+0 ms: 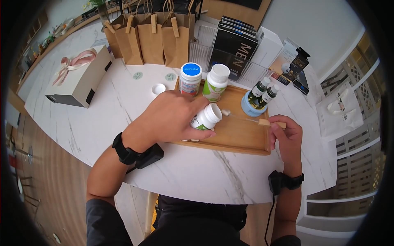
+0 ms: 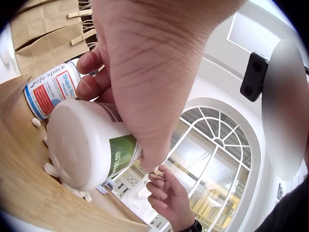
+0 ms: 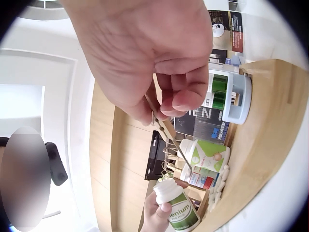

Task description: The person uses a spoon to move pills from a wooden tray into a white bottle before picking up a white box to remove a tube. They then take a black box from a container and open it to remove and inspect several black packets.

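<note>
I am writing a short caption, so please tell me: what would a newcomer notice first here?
Probably the blue-topped jar, standing in the tray's far left corner. Next, the open bottle, tilted in the left hand. Then the white box with its pink bow, at the table's left.

Gripped bottle: smooth plastic. Gripped tool: matt wood, metal-look shaft. Tray below bottle grip: smooth wood. Bags beyond: matt paper. Tabletop around: smooth, marble-look

White bottle in left grip

"MEN" on box, "life-space" on bottle
</note>
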A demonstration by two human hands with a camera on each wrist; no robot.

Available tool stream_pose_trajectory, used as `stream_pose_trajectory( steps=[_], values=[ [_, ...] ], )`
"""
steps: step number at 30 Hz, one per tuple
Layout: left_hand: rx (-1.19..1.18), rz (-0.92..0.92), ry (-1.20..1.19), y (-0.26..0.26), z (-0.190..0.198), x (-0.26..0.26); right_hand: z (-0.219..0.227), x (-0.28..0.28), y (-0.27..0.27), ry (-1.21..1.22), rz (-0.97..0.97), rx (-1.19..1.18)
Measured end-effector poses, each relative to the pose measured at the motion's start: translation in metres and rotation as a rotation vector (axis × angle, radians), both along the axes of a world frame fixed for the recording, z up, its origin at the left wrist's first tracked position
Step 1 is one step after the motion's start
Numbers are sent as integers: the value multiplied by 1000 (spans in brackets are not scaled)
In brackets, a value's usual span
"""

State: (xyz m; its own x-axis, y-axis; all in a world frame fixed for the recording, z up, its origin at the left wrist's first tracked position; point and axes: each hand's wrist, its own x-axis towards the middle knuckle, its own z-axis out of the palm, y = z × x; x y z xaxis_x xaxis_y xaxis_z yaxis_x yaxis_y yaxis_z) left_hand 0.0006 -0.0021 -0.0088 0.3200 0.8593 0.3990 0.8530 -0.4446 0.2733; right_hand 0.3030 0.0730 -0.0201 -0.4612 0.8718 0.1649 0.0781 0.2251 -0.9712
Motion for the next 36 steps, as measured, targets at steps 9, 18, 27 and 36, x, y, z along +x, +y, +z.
stream_pose_trajectory(
  steps=[9,18,27,36],
  values=[
    [-7,13,-1,0,0,0,3,-4,-10,86,103,422],
    [61,70,34,0,0,0,-2,-10,-9,-140,122,237],
    [69,71,28,0,0,1,-5,-23,-13,-287,379,287],
    [56,68,14,0,0,1,-9,-15,-9,-202,262,-96]
  ],
)
